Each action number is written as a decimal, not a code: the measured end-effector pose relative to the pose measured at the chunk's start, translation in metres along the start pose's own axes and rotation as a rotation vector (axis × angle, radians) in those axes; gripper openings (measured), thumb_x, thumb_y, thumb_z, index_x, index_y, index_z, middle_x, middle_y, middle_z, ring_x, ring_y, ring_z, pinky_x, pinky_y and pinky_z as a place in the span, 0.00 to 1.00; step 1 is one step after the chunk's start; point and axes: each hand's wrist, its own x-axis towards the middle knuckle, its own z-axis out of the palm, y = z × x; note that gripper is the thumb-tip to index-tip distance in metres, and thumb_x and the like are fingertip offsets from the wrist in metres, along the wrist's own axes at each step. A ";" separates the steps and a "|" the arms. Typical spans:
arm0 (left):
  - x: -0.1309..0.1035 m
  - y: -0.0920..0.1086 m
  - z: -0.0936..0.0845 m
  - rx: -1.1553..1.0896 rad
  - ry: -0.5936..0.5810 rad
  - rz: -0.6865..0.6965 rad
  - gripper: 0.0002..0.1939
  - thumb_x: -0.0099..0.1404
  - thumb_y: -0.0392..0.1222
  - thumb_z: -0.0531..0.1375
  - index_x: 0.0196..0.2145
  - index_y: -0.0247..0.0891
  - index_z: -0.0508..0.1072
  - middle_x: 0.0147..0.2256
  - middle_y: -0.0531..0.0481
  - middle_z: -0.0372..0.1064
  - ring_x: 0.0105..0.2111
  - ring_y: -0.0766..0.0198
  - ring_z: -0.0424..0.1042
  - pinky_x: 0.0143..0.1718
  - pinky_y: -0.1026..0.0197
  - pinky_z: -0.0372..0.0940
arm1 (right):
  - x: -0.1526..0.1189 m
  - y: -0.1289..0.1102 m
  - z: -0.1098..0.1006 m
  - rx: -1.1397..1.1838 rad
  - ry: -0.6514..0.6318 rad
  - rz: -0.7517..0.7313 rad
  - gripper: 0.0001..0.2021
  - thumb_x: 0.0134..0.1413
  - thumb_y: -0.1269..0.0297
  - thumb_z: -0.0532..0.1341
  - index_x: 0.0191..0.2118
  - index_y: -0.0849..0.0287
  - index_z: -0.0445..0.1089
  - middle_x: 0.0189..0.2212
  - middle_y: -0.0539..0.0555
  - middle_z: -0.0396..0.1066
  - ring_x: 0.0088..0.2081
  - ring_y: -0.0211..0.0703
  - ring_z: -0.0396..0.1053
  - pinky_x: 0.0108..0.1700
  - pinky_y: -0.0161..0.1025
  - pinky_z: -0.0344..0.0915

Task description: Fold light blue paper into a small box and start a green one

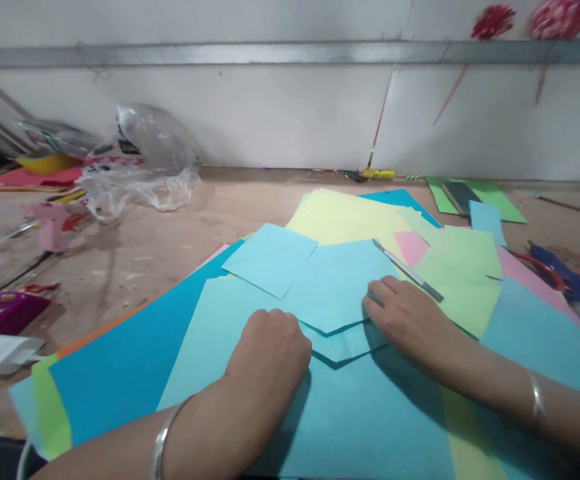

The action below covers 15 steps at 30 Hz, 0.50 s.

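Left hand (270, 350) curled into a loose fist, knuckles down on the folded light-blue paper sheet (335, 293) at mid-table; right hand (410, 320) flat beside it, fingers pressed together on the sheet's right edge; thin grey metal blade (407, 270) lying just past the right fingertips on a pale-green paper square (463, 267); blue-handled scissors (570, 277) far right; crumpled clear plastic bag (140, 163) rear left.

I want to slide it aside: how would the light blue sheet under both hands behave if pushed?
The light blue sheet looks thin, so probably floppy and light. Lying on other smooth sheets, it would likely slip easily.
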 end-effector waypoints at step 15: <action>0.016 0.006 0.017 -0.185 0.399 0.023 0.12 0.69 0.43 0.57 0.48 0.40 0.72 0.27 0.48 0.71 0.27 0.53 0.72 0.24 0.57 0.59 | 0.003 0.002 0.000 0.300 0.096 0.190 0.20 0.53 0.75 0.54 0.53 0.64 0.66 0.25 0.52 0.73 0.24 0.40 0.65 0.26 0.37 0.45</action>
